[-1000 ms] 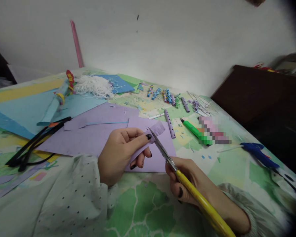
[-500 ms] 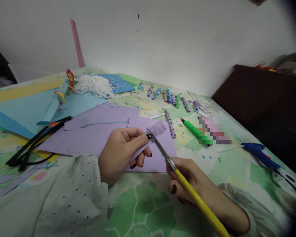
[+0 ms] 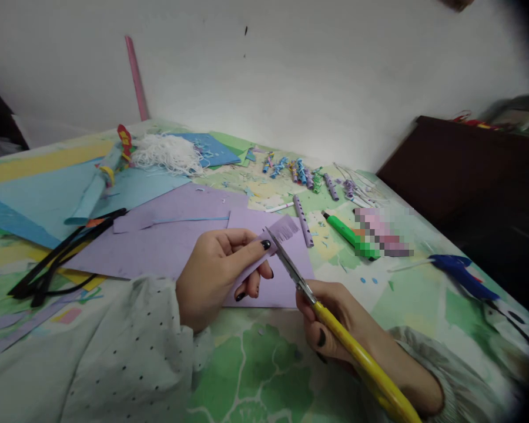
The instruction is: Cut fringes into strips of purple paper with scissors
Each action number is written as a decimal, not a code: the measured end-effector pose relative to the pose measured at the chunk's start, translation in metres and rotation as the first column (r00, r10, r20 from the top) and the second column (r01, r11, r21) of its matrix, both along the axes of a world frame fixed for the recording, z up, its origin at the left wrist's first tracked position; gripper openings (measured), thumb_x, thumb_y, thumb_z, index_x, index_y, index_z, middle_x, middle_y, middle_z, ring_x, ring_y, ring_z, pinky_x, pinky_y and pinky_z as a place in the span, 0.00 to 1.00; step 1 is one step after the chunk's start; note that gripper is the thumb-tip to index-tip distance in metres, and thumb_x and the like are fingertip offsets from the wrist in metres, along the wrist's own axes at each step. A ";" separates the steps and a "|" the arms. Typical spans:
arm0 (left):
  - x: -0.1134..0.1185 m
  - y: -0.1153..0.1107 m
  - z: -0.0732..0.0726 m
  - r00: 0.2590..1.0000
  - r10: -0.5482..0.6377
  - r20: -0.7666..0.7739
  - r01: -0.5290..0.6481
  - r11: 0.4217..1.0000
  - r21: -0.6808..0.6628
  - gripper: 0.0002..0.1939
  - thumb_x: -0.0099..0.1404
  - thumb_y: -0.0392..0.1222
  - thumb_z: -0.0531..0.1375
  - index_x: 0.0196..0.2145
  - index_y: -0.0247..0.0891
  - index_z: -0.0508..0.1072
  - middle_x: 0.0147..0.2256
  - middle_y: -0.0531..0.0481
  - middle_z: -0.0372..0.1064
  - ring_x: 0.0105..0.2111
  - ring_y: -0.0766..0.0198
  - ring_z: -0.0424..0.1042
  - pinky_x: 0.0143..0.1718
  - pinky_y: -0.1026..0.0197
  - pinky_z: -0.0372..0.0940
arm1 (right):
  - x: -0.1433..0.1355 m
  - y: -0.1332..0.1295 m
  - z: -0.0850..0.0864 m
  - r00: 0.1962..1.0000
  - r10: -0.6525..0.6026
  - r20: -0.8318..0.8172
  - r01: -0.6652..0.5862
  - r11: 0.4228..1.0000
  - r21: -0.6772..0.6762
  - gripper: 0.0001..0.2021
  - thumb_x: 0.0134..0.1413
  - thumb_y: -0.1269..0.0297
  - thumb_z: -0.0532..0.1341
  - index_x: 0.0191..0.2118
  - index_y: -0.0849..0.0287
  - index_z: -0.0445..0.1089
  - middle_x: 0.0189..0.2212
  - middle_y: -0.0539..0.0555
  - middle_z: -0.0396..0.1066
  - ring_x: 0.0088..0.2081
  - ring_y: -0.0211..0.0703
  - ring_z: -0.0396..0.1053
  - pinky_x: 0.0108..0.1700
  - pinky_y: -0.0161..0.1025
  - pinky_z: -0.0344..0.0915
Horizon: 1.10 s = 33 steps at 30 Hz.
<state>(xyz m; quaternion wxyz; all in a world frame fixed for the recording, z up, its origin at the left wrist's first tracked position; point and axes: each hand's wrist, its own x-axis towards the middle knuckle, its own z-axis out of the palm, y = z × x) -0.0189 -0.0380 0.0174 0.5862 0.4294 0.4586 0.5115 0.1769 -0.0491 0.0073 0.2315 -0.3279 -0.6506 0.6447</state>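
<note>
Between the thumb and fingers of my left hand [image 3: 223, 270] is a narrow strip of purple paper [image 3: 284, 228], its far end cut into a fine fringe. My right hand [image 3: 335, 323] is closed round yellow-handled scissors [image 3: 352, 343], whose metal blades reach up to the strip just beyond my left thumb. The blades lie across the strip's edge where the fringe begins. Below both hands lies a larger purple sheet [image 3: 264, 294] on the patterned tablecloth. A rolled purple paper tube [image 3: 303, 221] with dark holes rests just beyond the strip.
A green utility knife [image 3: 350, 236] and a blue glue gun [image 3: 462, 276] lie to the right. Small curled paper rolls [image 3: 302, 171] line the back. White string [image 3: 167, 154], blue sheets [image 3: 30, 194] and black-framed glasses [image 3: 66, 258] are at left.
The scissors' handles have spread apart slightly and the blades have opened a little at the strip. My left hand has stayed nearly still on the paper.
</note>
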 end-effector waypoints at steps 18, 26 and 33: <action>-0.001 -0.001 -0.002 0.999 0.019 0.027 -0.020 1.000 0.015 0.12 0.58 0.37 0.63 0.18 0.32 0.71 0.16 0.52 0.70 0.10 0.78 0.59 0.09 0.76 0.49 | -0.002 0.002 -0.001 1.000 -0.001 -0.014 0.001 0.999 -0.032 0.21 0.50 0.50 0.67 0.26 0.58 0.56 0.20 0.42 0.49 0.19 0.29 0.44 0.18 0.30 0.42; 0.000 0.001 -0.004 0.999 0.013 0.039 -0.014 1.000 0.021 0.13 0.58 0.37 0.62 0.18 0.31 0.71 0.17 0.52 0.70 0.10 0.78 0.60 0.09 0.77 0.50 | 0.002 0.003 -0.009 1.000 -0.020 0.018 0.021 0.999 -0.037 0.21 0.52 0.49 0.66 0.26 0.58 0.56 0.18 0.41 0.50 0.18 0.29 0.48 0.18 0.29 0.45; -0.001 0.001 -0.003 0.999 0.014 0.046 -0.015 1.000 0.017 0.13 0.58 0.36 0.62 0.18 0.31 0.71 0.16 0.53 0.70 0.09 0.78 0.60 0.09 0.78 0.50 | -0.001 0.002 -0.003 0.999 -0.002 -0.033 0.002 1.000 -0.008 0.21 0.53 0.50 0.66 0.27 0.58 0.55 0.21 0.42 0.47 0.21 0.29 0.44 0.19 0.29 0.42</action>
